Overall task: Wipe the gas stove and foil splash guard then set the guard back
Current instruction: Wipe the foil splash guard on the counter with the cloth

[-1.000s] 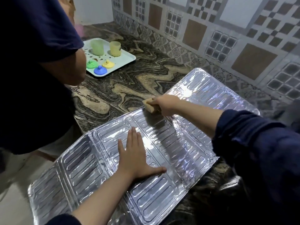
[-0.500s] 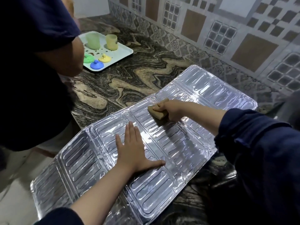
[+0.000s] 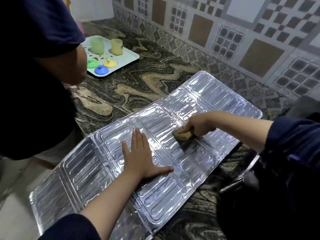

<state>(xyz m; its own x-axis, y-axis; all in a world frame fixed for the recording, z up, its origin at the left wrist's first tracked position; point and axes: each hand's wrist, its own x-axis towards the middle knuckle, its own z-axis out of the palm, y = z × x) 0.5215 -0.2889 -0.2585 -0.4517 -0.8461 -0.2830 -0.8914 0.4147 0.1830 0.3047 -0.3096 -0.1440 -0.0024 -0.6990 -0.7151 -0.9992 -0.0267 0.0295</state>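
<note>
With the left hand [image 3: 141, 157] flat on the foil splash guard [image 3: 90, 170] under both hands, and the right hand [image 3: 196, 126] clenching a sponge [image 3: 183, 135], hard scrubbing could crease the thin foil.

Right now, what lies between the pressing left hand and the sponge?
In the head view, only bare ribbed foil guard lies between the left hand and the sponge.

Guard [image 3: 97, 170] flat on counter [image 3: 147, 84], left end overhanging the edge. On it — left hand [image 3: 140, 158], sponge [image 3: 183, 135] to its right. Tray [image 3: 133, 55] behind, far left — cups, lids on it.
</note>
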